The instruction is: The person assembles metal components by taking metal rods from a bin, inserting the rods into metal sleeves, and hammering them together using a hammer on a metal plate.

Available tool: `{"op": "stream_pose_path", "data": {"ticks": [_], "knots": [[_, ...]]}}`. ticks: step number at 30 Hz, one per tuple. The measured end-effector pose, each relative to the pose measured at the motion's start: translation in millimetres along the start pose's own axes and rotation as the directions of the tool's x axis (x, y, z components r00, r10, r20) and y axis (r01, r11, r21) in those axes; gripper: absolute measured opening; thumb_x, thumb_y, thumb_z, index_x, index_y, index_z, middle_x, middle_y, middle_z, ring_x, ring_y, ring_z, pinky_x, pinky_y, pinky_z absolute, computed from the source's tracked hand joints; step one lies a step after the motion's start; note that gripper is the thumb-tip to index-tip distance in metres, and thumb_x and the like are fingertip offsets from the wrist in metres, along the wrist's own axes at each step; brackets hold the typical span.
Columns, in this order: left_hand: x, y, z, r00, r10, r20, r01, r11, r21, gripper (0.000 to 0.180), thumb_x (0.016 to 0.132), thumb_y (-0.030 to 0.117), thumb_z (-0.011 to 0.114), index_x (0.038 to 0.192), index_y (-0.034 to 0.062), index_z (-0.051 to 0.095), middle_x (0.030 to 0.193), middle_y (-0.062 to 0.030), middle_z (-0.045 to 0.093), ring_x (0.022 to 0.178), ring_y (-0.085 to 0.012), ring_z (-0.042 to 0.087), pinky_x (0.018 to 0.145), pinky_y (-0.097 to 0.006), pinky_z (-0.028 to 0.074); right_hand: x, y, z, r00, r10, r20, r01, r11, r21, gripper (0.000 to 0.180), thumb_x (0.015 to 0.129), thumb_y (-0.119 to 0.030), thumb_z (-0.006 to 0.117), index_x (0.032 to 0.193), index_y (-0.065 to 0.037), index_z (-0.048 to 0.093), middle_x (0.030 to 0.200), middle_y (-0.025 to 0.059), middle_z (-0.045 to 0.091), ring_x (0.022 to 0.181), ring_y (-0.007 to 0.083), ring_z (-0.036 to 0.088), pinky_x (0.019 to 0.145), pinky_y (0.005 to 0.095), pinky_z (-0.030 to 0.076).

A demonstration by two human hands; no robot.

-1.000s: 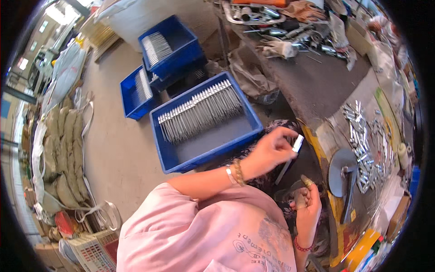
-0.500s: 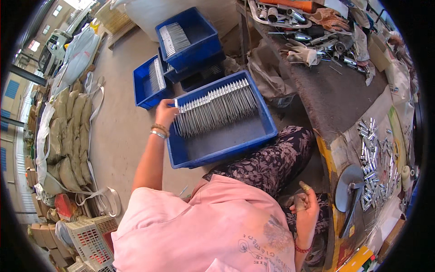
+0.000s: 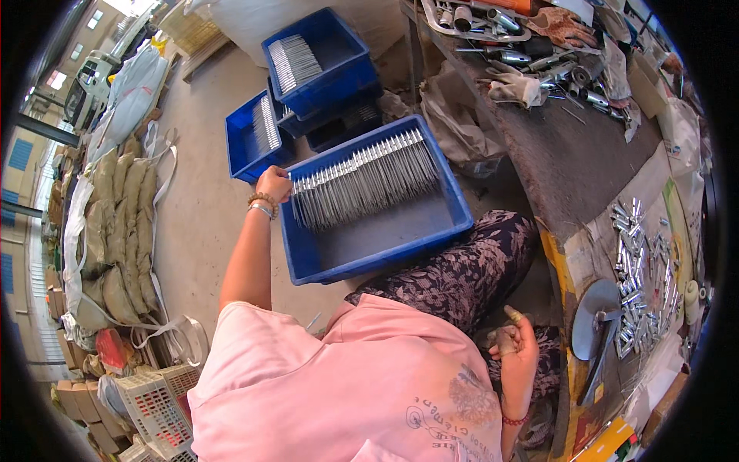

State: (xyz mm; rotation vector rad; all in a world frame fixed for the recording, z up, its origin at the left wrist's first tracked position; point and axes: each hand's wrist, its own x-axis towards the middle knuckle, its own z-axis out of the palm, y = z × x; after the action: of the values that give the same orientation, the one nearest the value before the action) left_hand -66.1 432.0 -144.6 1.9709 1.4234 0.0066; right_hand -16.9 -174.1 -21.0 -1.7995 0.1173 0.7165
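Note:
A blue plastic bin [image 3: 369,262] lies in front of my legs. Inside it stands a long row of thin metal rods with shiny silver upper ends [image 3: 358,181], packed side by side. At the bin's far left corner, my left hand [image 3: 273,185] is closed over the rim, beside the first rods; its fingertips are partly hidden. My right hand [image 3: 514,348] rests by my right leg, palm up, fingers loosely bent and apart, with nothing in it. Coverings wrap some of its fingertips.
More blue bins [image 3: 327,85] with similar rods stand stacked beyond. On the right, a workbench [image 3: 543,162] carries tools, gloves, a round metal disc [image 3: 594,319] and a heap of small silver tubes [image 3: 635,285]. Filled sacks [image 3: 115,231] and a plastic crate [image 3: 158,404] line the left.
My left hand has moved slightly left, from over the first rods to the bin's rim. The bin has shifted very slightly. My right hand has stayed by my leg.

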Motion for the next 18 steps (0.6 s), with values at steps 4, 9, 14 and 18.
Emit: {"op": "stream_pose_path", "data": {"ticks": [4, 9, 14, 18], "knots": [[11.9, -12.9, -11.6, 0.998, -0.044, 0.055, 0.047, 0.996, -0.071, 0.025, 0.085, 0.004, 0.071, 0.109, 0.0055, 0.066, 0.080, -0.0076, 0.070, 0.065, -0.0166, 0.070, 0.056, -0.033, 0.061, -1.1, 4.0, -1.1, 1.000, 0.027, -0.010, -0.027, 0.999, 0.039, 0.041, 0.104, -0.002, 0.060, 0.145, -0.005, 0.058, 0.101, 0.0025, 0.060, 0.077, 0.0065, 0.058, 0.067, 0.0213, 0.047], [9.6, -1.1, -8.7, 0.990, -0.057, 0.128, 0.066, 0.995, -0.072, 0.027, 0.084, 0.001, 0.071, 0.110, 0.0043, 0.065, 0.079, -0.0088, 0.069, 0.064, -0.0169, 0.069, 0.055, -0.033, 0.059, 3.4, 3.8, 2.4, 0.999, 0.047, 0.011, -0.048, 0.998, 0.046, 0.041, 0.103, -0.001, 0.060, 0.145, -0.005, 0.058, 0.101, 0.0025, 0.059, 0.077, 0.0066, 0.058, 0.068, 0.0209, 0.048], [20.6, -7.9, -5.1, 0.992, -0.037, 0.117, 0.041, 0.999, -0.029, 0.024, 0.082, 0.000, 0.071, 0.106, 0.0028, 0.067, 0.080, -0.0100, 0.070, 0.064, -0.0173, 0.070, 0.054, -0.034, 0.059, 5.2, 5.0, 2.1, 0.999, 0.050, 0.012, -0.050, 0.998, 0.039, 0.042, 0.103, -0.001, 0.060, 0.145, -0.004, 0.058, 0.101, 0.0028, 0.060, 0.077, 0.0070, 0.058, 0.068, 0.0212, 0.049], [25.5, -14.0, -8.8, 0.999, -0.035, 0.030, 0.032, 0.997, 0.072, 0.024, 0.081, -0.002, 0.071, 0.105, 0.0013, 0.067, 0.080, -0.0109, 0.070, 0.062, -0.0173, 0.069, 0.051, -0.034, 0.057, 5.4, 10.6, -1.0, 0.998, 0.053, 0.020, -0.054, 0.996, 0.066, 0.043, 0.102, -0.001, 0.060, 0.145, -0.004, 0.058, 0.101, 0.0031, 0.061, 0.077, 0.0071, 0.058, 0.068, 0.0211, 0.049]]}}
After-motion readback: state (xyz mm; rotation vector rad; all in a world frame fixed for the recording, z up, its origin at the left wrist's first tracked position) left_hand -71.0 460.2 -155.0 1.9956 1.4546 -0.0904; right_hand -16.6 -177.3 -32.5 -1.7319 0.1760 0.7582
